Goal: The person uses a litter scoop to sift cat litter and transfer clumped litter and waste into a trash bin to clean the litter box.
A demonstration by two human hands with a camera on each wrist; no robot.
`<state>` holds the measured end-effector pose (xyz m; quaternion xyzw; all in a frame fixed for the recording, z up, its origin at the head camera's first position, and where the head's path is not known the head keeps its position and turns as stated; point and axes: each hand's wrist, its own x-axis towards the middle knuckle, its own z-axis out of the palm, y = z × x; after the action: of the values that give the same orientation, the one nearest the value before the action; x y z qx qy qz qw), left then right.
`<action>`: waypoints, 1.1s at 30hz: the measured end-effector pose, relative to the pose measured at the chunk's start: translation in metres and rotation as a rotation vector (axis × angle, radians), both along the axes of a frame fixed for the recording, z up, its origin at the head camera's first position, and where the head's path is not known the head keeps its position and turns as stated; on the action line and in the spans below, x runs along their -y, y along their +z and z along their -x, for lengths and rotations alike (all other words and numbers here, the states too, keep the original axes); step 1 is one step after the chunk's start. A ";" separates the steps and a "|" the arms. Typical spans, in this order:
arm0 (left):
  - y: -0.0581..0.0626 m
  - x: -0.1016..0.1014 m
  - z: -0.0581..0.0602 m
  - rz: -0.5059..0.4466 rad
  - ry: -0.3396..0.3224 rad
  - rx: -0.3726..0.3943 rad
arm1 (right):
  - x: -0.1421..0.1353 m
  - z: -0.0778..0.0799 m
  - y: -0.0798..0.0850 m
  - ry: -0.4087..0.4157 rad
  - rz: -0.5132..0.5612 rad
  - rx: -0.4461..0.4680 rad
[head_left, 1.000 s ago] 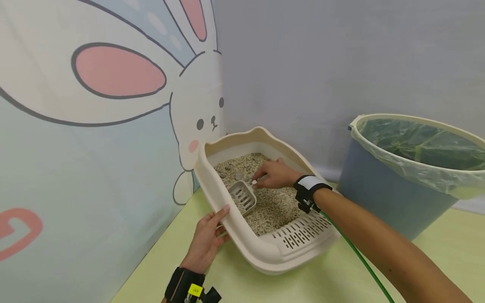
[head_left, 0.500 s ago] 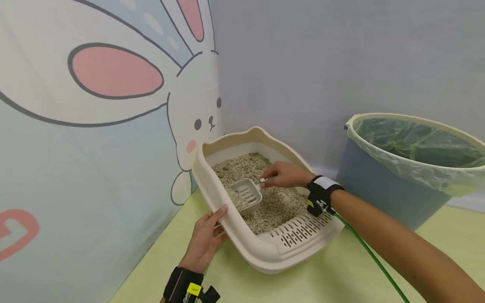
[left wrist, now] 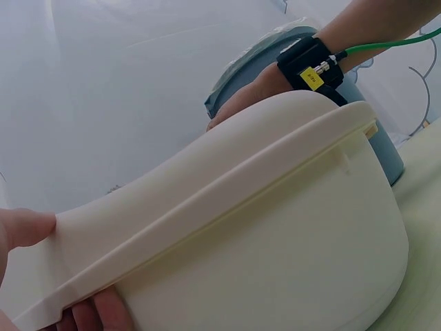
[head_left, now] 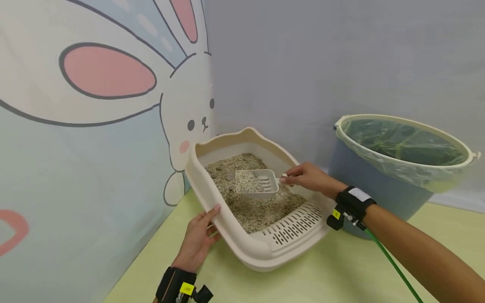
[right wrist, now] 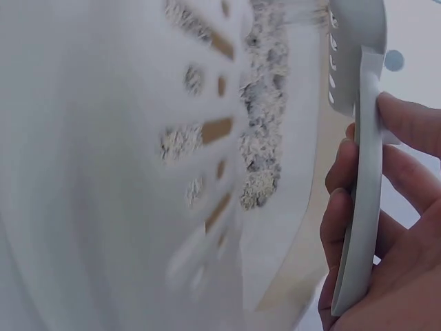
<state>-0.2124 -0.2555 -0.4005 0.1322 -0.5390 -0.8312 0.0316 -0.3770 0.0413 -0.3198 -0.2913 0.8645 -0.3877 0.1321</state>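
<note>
My right hand (head_left: 308, 179) grips the handle of a pale slotted litter scoop (head_left: 270, 185), held level above the litter with a heap of beige litter in its front part. In the right wrist view, fingers and thumb wrap the scoop's handle (right wrist: 365, 193). A cream litter box (head_left: 212, 191) stands tilted in the corner, partly filled with granular litter (head_left: 257, 219) and some darker clumps. My left hand (head_left: 197, 237) holds the box's left rim, thumb on top and fingers curled beneath the lip, as the left wrist view also shows on the box wall (left wrist: 275, 248).
A blue bin (head_left: 348, 168) lined with a translucent bag (head_left: 401, 179) stands to the right of the box, behind my right forearm. A wall with a rabbit picture (head_left: 189, 105) rises on the left, a grey wall (head_left: 303, 63) behind. A green cable (head_left: 394, 265) trails from my right wrist.
My right hand has raised the scoop out of the litter and moved it right, now level and bearing litter. The left hand keeps its hold on the rim. The view has shifted slightly right.
</note>
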 end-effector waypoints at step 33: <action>-0.002 0.002 0.001 -0.005 -0.003 -0.028 | 0.004 -0.006 0.044 -0.138 0.097 -0.121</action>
<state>-0.2130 -0.2580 -0.4029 0.1196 -0.5368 -0.8343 0.0375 -0.3705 0.0376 -0.2759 -0.2601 0.8691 -0.4189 0.0384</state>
